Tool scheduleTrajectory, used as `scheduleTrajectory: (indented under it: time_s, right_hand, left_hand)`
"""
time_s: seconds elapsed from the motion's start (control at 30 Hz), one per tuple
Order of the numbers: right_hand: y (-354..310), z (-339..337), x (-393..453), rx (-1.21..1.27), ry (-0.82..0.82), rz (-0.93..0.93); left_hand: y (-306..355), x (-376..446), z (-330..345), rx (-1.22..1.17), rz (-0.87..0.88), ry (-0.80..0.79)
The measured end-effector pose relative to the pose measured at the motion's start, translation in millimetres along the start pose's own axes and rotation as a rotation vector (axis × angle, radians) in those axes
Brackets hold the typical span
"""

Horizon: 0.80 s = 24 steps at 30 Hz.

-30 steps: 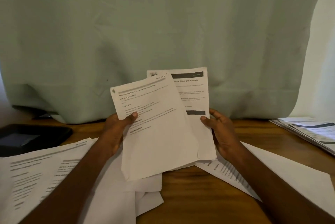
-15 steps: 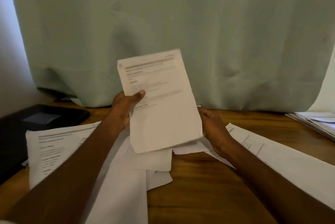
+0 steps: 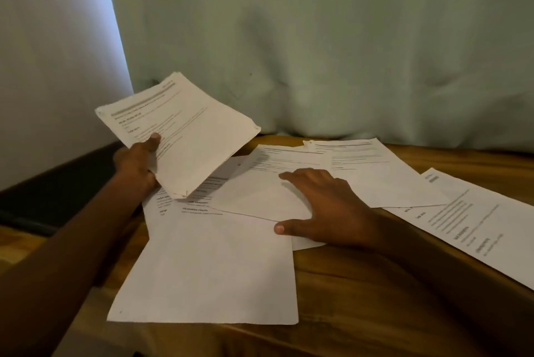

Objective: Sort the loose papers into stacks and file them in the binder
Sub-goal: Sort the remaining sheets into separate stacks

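My left hand (image 3: 138,164) grips a thin stack of printed papers (image 3: 185,134), thumb on top, holding it tilted above the table's left side. My right hand (image 3: 323,209) lies flat with spread fingers on a loose printed sheet (image 3: 260,192) in the middle of the wooden table (image 3: 361,284). More loose sheets lie around it: a large one (image 3: 208,270) nearest me, one (image 3: 375,171) behind my right hand and one (image 3: 474,223) at the right. A black flat thing (image 3: 66,183), maybe the binder, lies at the far left, partly behind my left arm.
A pale green curtain (image 3: 318,39) hangs right behind the table. A white wall (image 3: 52,53) stands at the left. Bare wood shows at the front right of the table.
My left hand has carried the stack to the left and tilted it. My right hand let go of the stack and came down flat onto a sheet on the table. The view turned left.
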State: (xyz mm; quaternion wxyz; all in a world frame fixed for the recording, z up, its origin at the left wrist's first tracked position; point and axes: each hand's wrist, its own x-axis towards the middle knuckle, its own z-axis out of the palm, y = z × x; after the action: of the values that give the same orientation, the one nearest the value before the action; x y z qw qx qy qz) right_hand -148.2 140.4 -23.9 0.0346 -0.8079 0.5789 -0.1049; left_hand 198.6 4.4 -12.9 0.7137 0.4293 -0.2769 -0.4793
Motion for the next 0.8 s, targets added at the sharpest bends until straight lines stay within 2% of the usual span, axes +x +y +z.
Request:
scheduleTrajectory:
  time_s: [0.07,0.2,0.57,0.8]
  right_hand:
    - [8,1,1,0.042,-0.065,0.064]
    - [25,0,0,0.147,0.010,0.090]
    - [45,-2,5,-0.007,0.028,0.244]
    - [63,-11,2,-0.032,0.084,0.295]
  left_hand:
    - [-1,0,3,-0.016,0.005,-0.005]
    - [4,16,22,-0.013,0.032,-0.107]
    - [-36,35,98,-0.145,-0.088,-0.286]
    - [-42,27,99,-0.181,-0.088,-0.413]
